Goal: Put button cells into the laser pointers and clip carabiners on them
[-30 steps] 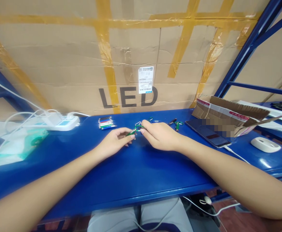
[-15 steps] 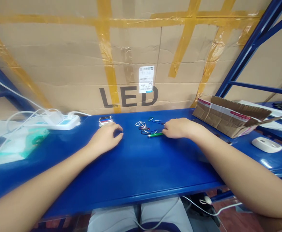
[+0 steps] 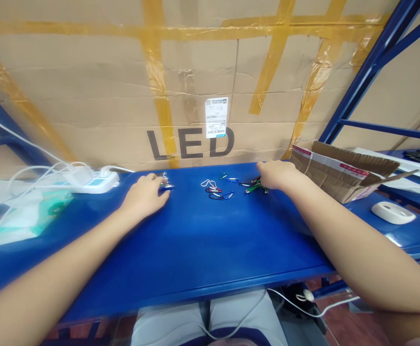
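Note:
My left hand (image 3: pixel 145 196) rests on a row of small metallic pieces (image 3: pixel 165 185) at the back left of the blue table, its fingers curved and partly apart. My right hand (image 3: pixel 275 174) is over a small pile at the back right, which includes a green stick-like piece (image 3: pixel 252 188) and dark pieces. Its fingertips are hidden, so what it may hold does not show. Between the hands lie several carabiners: silver (image 3: pixel 209 183), red (image 3: pixel 213 190), green (image 3: pixel 223 176) and blue (image 3: pixel 232 180).
An open cardboard box (image 3: pixel 342 173) stands at the right, with a white mouse (image 3: pixel 393 212) in front of it. A white power strip (image 3: pixel 103 183) with cables and a green-white plastic bag (image 3: pixel 33 216) lie at the left. A large cardboard sheet marked LED (image 3: pixel 105 96) stands behind the table.
My left hand has moved left onto the metallic pieces. My right hand has moved right and back, and the green piece near it has shifted right and turned.

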Demonstrator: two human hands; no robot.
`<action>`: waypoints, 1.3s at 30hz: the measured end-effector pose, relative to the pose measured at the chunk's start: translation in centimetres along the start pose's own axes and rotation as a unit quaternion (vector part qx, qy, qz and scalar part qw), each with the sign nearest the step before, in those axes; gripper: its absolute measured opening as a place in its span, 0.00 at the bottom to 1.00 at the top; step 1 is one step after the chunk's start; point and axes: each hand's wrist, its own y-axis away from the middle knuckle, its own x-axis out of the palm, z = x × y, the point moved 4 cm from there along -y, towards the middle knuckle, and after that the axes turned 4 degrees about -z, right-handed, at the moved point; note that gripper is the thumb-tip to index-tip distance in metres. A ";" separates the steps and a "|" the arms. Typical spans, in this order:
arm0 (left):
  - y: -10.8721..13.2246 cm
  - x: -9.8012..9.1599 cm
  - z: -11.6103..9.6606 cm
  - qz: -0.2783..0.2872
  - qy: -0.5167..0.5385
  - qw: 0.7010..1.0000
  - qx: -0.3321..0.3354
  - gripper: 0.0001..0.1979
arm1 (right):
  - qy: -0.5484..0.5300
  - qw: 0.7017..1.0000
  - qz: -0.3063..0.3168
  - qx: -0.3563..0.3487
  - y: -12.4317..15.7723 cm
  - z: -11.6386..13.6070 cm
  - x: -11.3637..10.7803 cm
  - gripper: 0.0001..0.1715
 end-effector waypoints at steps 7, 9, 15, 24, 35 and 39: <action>-0.2 0.4 0.6 0.017 -0.030 0.999 -0.009 0.23 | -0.075 0.963 -0.147 -0.215 -0.1 4.5 1.7 0.21; -0.3 0.5 0.8 0.022 -0.033 0.999 -0.011 0.21 | -0.093 0.957 -0.145 -0.234 -0.5 5.3 2.8 0.21; -0.3 0.6 0.9 0.015 -0.024 1.000 0.000 0.17 | -0.154 0.951 -0.159 -0.218 -1.7 5.9 4.1 0.24; 0.0 0.7 -0.2 0.016 0.083 0.996 0.014 0.12 | -0.216 0.947 -0.144 -0.189 -2.7 5.5 4.7 0.11; 2.6 0.3 -6.0 0.059 0.464 0.884 0.005 0.13 | -0.301 0.922 -0.152 -0.190 -1.4 6.1 3.0 0.06; 2.7 0.8 -6.3 0.106 0.582 0.804 -0.066 0.09 | -0.437 0.857 -0.129 -0.241 0.9 6.9 1.2 0.05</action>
